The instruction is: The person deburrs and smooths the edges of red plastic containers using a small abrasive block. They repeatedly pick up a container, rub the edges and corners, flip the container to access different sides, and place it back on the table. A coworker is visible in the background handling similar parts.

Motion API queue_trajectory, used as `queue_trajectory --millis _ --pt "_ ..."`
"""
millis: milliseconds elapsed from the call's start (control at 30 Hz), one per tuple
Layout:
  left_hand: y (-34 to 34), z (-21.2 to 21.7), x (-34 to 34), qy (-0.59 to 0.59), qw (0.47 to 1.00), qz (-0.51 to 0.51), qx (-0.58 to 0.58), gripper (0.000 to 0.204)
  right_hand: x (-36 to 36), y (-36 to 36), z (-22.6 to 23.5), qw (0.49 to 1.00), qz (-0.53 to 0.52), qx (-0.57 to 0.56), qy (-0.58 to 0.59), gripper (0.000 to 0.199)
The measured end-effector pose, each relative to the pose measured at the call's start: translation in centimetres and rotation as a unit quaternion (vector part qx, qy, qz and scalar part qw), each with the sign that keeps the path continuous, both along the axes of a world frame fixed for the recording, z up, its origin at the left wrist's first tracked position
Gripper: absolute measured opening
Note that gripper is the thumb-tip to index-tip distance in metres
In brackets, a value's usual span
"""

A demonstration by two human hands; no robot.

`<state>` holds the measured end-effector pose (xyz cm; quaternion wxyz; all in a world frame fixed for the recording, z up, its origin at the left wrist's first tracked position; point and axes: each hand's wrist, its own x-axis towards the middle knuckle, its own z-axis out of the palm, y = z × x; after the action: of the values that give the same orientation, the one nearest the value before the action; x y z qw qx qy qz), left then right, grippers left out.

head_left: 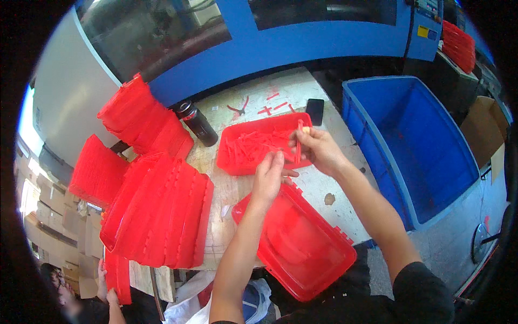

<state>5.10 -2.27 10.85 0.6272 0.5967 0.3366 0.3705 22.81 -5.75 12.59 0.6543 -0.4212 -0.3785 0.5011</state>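
Far to the left of your hands, red trays (pixel 156 210) lean in a long stack on the table (pixel 313 191), with more red trays (pixel 143 116) piled behind them. Down at the lower left, another person's hand (pixel 110 294) grips a red tray edge. A dark bottle (pixel 197 123) lies just behind the stack, well left of your hands.

Right behind your hands sits a flat red tray (pixel 237 154). It is full of thin red strips (pixel 253 144). Under your left wrist, near you, lies a red lid (pixel 302 245), tilted over the table edge. It has nothing in it that you can see.

Your left hand (pixel 268 178) reaches forward with your arm stretched out. Its fingers are curled in at the near edge of the flat tray, and you cannot tell if they hold anything. Your right hand (pixel 318 148) is just beside it, a bit higher, with the elbow bent. Its fingers pinch one red strip (pixel 298 143), which stands upright over the tray.

Behind your right hand lie pliers (pixel 237 108) and a black phone (pixel 314 110). To the right of your right arm is a big blue bin (pixel 377 162). Its inside looks bare.
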Motion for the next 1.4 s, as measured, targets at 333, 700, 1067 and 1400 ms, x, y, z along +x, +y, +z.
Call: queue_trajectory --millis 333,700,1067,1400 --pt "-6.4 -2.0 2.5 0.339 0.851 -0.303 0.263 0.033 -0.5 -11.8 -4.8 0.966 -0.12 -0.026 -0.227 0.022" --pt "-3.6 -5.0 4.9 0.481 0.686 -0.289 0.462 0.035 4.8 -21.2 -4.5 0.962 -0.113 -0.123 -0.216 0.023" --pt "-1.2 -6.5 -8.8 0.521 0.811 -0.081 0.254 0.044 0.3 -13.3 -4.8 0.875 -0.007 -0.116 -0.471 0.024" --pt "2.8 -4.7 2.3 0.42 0.705 -0.325 0.471 0.04 -3.2 -8.9 -7.8 0.594 0.059 -0.229 -0.769 0.016"
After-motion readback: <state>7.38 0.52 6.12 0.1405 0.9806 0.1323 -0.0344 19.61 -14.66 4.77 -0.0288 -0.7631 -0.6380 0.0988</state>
